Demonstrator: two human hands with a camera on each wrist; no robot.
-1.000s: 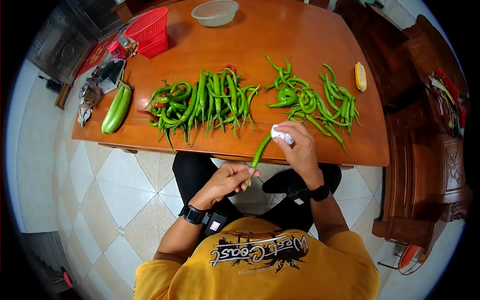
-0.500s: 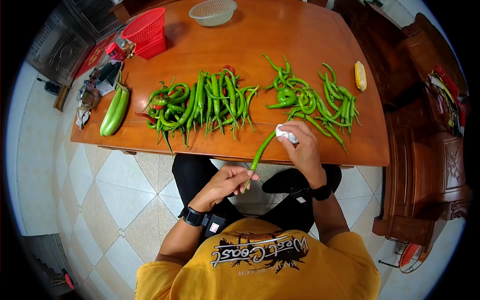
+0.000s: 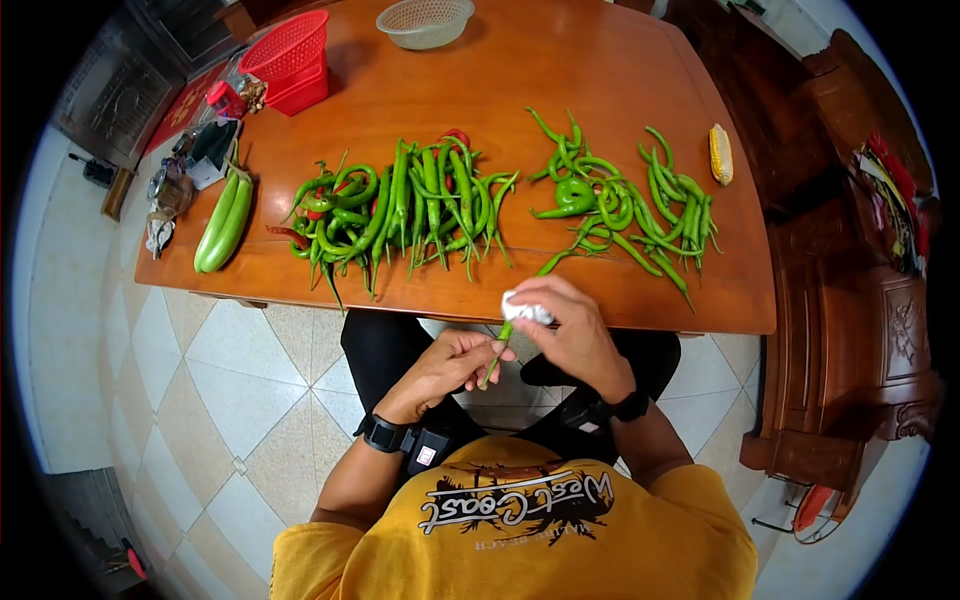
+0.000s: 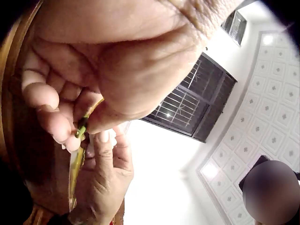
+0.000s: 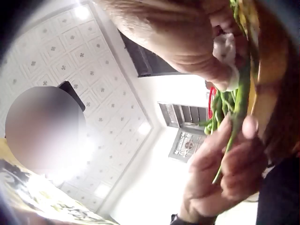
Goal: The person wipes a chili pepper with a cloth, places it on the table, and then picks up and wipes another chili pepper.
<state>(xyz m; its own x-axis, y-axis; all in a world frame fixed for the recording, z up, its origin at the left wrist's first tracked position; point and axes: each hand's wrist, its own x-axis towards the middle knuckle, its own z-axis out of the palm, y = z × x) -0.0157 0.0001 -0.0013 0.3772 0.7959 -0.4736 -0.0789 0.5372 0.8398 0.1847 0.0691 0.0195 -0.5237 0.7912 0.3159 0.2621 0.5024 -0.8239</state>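
Note:
A long green chili pepper (image 3: pixel 505 331) slants between the two hands at the table's front edge. My left hand (image 3: pixel 450 365) pinches its stem end between thumb and fingers; the thin stem pokes out below them in the right wrist view. With thumb and fingertips, my right hand (image 3: pixel 572 330) holds a crumpled white cloth or tissue (image 5: pixel 226 49) against the pepper, just above the left fingertips. The wad and fingers hide the pepper's middle, while its far end shows beyond them. In the left wrist view, the left palm (image 4: pixel 140 70) covers much of the scene.
Many green peppers (image 3: pixel 400 195) with a few red ones lie heaped at left centre on the wooden table (image 3: pixel 480 90). More green peppers (image 3: pixel 690 215) lie to the right, near a corn cob (image 3: pixel 720 155). Green eggplants (image 3: pixel 225 222), red baskets (image 3: pixel 288 50) and a pale basket (image 3: pixel 425 25) stand farther off.
My right hand has moved with the white wad from the pepper's far end down toward my left hand. The left hand keeps its grip on the stem end, nearly still.

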